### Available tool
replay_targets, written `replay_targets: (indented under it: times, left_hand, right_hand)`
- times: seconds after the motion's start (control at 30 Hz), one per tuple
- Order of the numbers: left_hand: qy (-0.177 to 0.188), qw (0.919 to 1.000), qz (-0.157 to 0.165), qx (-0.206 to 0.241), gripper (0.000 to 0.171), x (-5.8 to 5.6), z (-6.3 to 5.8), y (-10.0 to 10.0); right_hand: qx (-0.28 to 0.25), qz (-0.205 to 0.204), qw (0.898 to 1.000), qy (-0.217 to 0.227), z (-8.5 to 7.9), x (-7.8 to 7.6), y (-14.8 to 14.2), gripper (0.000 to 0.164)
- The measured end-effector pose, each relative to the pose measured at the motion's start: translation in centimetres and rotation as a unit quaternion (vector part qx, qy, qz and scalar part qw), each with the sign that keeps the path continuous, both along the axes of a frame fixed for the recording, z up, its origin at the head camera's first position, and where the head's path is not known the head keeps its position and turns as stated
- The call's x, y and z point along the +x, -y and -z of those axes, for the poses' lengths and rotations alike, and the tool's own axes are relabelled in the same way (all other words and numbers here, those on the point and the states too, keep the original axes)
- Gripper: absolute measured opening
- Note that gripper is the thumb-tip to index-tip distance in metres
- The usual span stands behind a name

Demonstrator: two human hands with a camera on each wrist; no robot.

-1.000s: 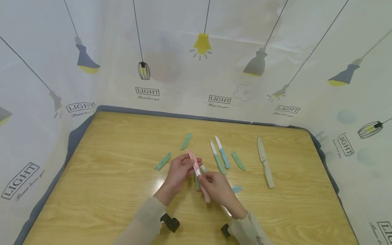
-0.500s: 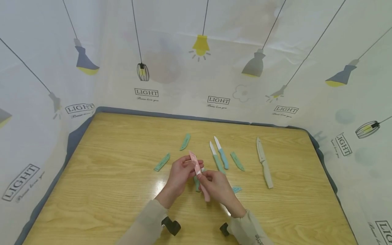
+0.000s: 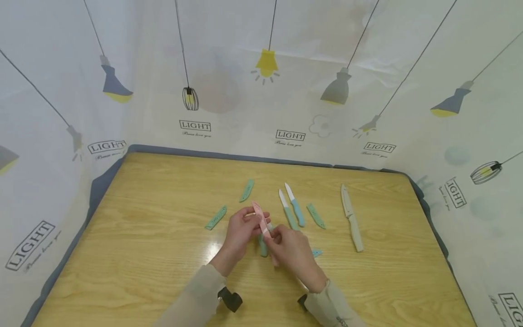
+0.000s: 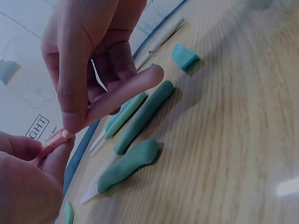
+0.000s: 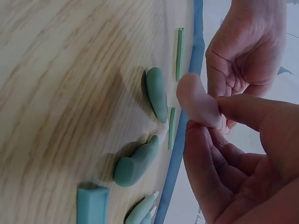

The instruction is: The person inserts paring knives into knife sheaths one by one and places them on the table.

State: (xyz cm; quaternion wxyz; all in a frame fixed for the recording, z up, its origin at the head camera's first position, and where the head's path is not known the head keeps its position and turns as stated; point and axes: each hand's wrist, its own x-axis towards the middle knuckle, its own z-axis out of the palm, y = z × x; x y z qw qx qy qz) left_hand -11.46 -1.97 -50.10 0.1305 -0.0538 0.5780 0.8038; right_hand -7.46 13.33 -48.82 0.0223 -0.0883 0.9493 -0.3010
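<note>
My left hand [image 3: 242,228] pinches a pink blade sheath [image 3: 257,210] between thumb and fingers, low over the table's middle. With its thumb and fingers, my right hand [image 3: 293,249] grips the handle of a pink knife [image 4: 124,97]. The knife's blade lies mostly within the sheath, a short pale stretch showing between sheath and handle. Beneath the hands lie two green-handled knives, one green knife [image 4: 131,165] nearest in the left wrist view and another green knife [image 4: 145,116] beside it. Both have white blades, partly hidden in the head view.
Right of the hands lie a bare green knife [image 3: 289,216] and a blue knife [image 3: 297,212]. Green sheaths [image 3: 215,218] lie on either side, and a blue sheath [image 3: 316,253] sits by the right wrist. A long cream knife [image 3: 353,225] rests farther right on the wooden table [image 3: 155,190].
The white stretch of blade between pink sheath and handle has grown shorter as the right hand moved toward the left. The head view has shifted slightly; the things on the table lie as before.
</note>
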Motion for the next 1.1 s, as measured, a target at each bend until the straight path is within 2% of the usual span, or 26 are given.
replay_targets:
  times: [0.1,0.27,0.47,0.63,0.73,0.83,0.97,1.1]
  left_hand:
    - [0.0,1.0,0.004,0.004,0.04,0.1,0.2,0.0]
    - [-0.027,0.9986,0.009,-0.044,0.039,-0.1,0.3,1.0]
    - [-0.061,0.9887,-0.027,-0.134,0.032,-0.8,0.1,3.5]
    - [-0.079,0.9773,-0.052,-0.19,0.028,-1.4,-0.1,6.2]
    - [-0.096,0.9663,-0.055,-0.232,0.029,-1.7,-0.1,7.9]
    - [-0.108,0.9517,-0.061,-0.281,0.028,-1.7,-0.3,9.4]
    - [-0.113,0.9319,-0.062,-0.339,0.029,-1.7,-0.5,10.7]
    - [-0.109,0.915,-0.043,-0.386,0.031,-1.8,-0.7,11.8]
  right_hand:
    - [0.018,-0.006,1.0,-0.009,-0.1,0.0,0.0,0.022]
    - [0.028,0.002,0.999,-0.016,-0.3,0.0,-1.0,0.021]
    - [0.034,0.04,0.998,-0.034,-0.7,-0.1,-4.1,0.022]
    - [0.033,0.085,0.996,-0.012,-1.3,-0.6,-7.5,0.03]
    - [0.04,0.103,0.994,-0.008,-1.4,-0.9,-9.8,0.035]
    - [0.055,0.112,0.992,-0.005,-1.6,-1.0,-12.3,0.037]
    - [0.081,0.13,0.988,0.027,-1.9,-1.3,-15.4,0.043]
    - [0.107,0.147,0.982,0.058,-2.0,-1.7,-17.9,0.047]
